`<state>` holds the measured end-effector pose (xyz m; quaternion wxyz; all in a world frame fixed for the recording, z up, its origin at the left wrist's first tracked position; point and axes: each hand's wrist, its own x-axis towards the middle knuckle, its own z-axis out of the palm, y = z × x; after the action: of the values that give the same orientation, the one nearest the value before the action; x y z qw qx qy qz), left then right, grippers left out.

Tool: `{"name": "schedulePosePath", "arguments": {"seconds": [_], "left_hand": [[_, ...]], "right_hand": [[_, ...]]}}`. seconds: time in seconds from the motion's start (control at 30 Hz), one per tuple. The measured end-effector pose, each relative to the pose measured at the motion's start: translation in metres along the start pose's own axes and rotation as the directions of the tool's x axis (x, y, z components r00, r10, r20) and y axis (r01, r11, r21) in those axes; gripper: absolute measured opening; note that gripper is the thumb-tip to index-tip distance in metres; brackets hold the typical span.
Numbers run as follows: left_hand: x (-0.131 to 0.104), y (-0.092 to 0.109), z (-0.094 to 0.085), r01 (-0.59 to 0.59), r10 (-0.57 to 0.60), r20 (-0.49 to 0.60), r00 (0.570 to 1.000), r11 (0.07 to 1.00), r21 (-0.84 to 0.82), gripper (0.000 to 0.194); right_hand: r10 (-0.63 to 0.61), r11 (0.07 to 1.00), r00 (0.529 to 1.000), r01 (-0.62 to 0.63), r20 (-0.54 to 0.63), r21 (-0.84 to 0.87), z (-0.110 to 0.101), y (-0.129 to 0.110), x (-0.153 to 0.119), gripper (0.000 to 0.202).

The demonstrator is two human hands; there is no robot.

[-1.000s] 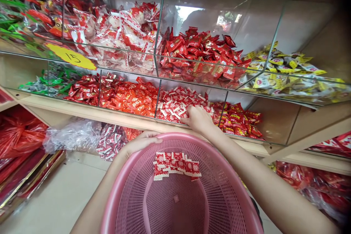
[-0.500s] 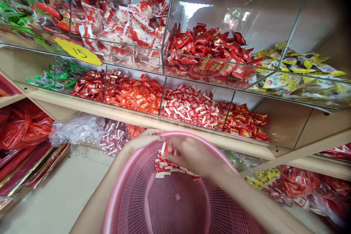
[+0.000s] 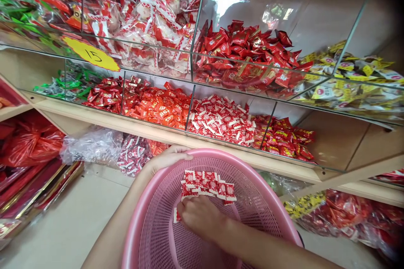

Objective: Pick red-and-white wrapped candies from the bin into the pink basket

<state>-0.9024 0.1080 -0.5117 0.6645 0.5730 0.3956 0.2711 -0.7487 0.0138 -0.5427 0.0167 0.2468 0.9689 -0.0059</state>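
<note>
A pink mesh plastic basket is tilted before me. My left hand is closed over its far left rim, fingers partly hidden. My right hand is inside the basket, curled into a fist. A red-and-white wrapped candy sticks out at its left side, so the fist seems closed on it; how many it holds is hidden. Just beyond the fist, a cluster of similar candies lies against the far inner wall. More candies of this kind fill a shelf bin behind the basket.
Glass-divided shelves hold orange candies, red candies and yellow-white packets. A yellow price tag reads 15. A wooden ledge runs behind the basket. Below it are plastic bags and a red bag.
My right hand has moved down and toward me inside the basket, from above the candies to below them, exposing the cluster. My left hand stays on the rim.
</note>
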Motion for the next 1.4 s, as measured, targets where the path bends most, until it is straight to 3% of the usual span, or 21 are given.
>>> {"name": "schedulePosePath", "arguments": {"seconds": [0.2,0.53,0.67,0.8,0.9,0.97,1.07,1.2,1.33,1.4], "left_hand": [[-0.001,0.0,0.0,-0.015,0.015,0.0,1.0,1.0,-0.009,0.032],[-0.002,0.002,0.001,0.001,-0.001,0.003,1.0,1.0,-0.022,0.031],[-0.002,0.0,0.0,0.0,0.0,-0.025,1.0,1.0,0.003,0.033],[-0.001,0.001,-0.001,-0.031,0.033,-0.029,0.999,0.998,0.053,0.032],[0.0,0.003,0.0,-0.081,0.082,-0.021,0.996,0.995,0.064,0.027],[-0.001,0.004,0.001,-0.068,0.069,-0.01,0.998,0.997,0.045,0.027],[-0.002,0.003,0.001,-0.01,0.01,-0.007,1.0,1.0,0.016,0.031],[-0.003,0.002,0.0,-0.004,0.004,-0.014,1.0,1.0,0.005,0.032],[-0.003,0.002,0.0,0.009,-0.009,-0.018,1.0,1.0,0.007,0.032],[-0.003,0.002,0.0,0.008,-0.008,-0.025,1.0,1.0,0.01,0.032]], "right_hand": [[0.112,0.994,0.994,-0.112,-0.017,-0.017,0.014,0.002,0.001,0.014],[0.203,0.979,0.979,-0.204,0.026,0.008,0.007,0.006,0.003,0.019],[0.208,0.977,0.978,-0.208,0.006,0.035,-0.007,0.008,0.001,0.031],[0.253,0.966,0.961,-0.245,-0.109,0.077,-0.045,0.022,0.001,0.033],[0.374,0.927,0.898,-0.358,-0.231,0.11,-0.081,0.051,0.005,0.029],[0.475,0.879,0.817,-0.454,-0.327,0.145,-0.099,0.078,0.01,0.026],[0.578,0.813,0.736,-0.557,-0.353,0.171,-0.115,0.116,0.02,0.025],[0.683,0.727,0.684,-0.669,-0.256,0.155,-0.117,0.143,0.035,0.035],[0.756,0.65,0.61,-0.743,-0.238,0.162,-0.109,0.147,0.047,0.035],[0.754,0.652,0.603,-0.736,-0.261,0.182,-0.104,0.148,0.05,0.032]]}}
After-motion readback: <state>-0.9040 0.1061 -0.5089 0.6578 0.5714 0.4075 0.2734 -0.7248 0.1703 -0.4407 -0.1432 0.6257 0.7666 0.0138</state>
